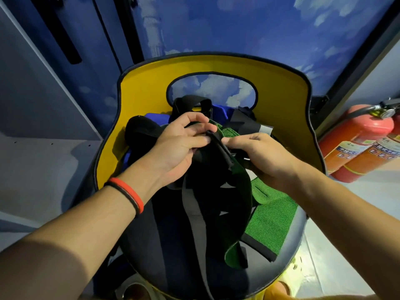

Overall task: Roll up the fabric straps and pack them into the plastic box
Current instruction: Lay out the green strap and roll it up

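A green fabric strap with black backing (275, 215) hangs from both my hands over a chair seat. My left hand (179, 146) pinches its upper end from the left, fingers curled round the black edge. My right hand (259, 154) grips the same end from the right, thumb and fingers on the fold. More straps, black (140, 131) and blue (218, 111), lie piled on the seat behind my hands. No plastic box is visible.
The chair has a yellow backrest (151, 83) with an oval cutout and a dark seat (287, 252). Two red fire extinguishers (357, 144) stand on the floor at the right. A grey cabinet (32, 105) is at the left, a blue sky-print wall behind.
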`<state>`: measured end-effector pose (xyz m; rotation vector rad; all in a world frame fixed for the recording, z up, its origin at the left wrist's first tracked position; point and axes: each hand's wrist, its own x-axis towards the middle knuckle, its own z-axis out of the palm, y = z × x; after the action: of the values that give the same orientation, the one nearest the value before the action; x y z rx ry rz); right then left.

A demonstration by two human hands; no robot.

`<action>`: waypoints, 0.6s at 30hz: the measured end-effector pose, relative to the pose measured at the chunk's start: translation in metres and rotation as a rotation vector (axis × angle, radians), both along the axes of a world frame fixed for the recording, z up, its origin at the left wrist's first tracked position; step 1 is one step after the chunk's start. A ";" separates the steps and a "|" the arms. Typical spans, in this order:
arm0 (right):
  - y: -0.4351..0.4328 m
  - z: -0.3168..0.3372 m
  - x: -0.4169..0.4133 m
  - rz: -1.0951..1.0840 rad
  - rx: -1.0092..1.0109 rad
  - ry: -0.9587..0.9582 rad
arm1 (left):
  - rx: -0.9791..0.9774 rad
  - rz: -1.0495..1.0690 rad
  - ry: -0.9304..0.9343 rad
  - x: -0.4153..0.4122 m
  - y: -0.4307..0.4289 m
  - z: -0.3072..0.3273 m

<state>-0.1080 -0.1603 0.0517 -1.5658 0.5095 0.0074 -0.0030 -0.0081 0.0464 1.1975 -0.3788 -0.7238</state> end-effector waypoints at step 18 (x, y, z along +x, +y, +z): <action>-0.057 -0.013 -0.014 -0.426 -0.719 -0.004 | 0.354 0.436 -0.119 0.066 0.044 0.007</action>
<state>-0.1223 -0.2176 0.0384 -2.1153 0.8983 -0.5575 0.0628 0.0361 0.0534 1.5980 -0.0773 -0.3468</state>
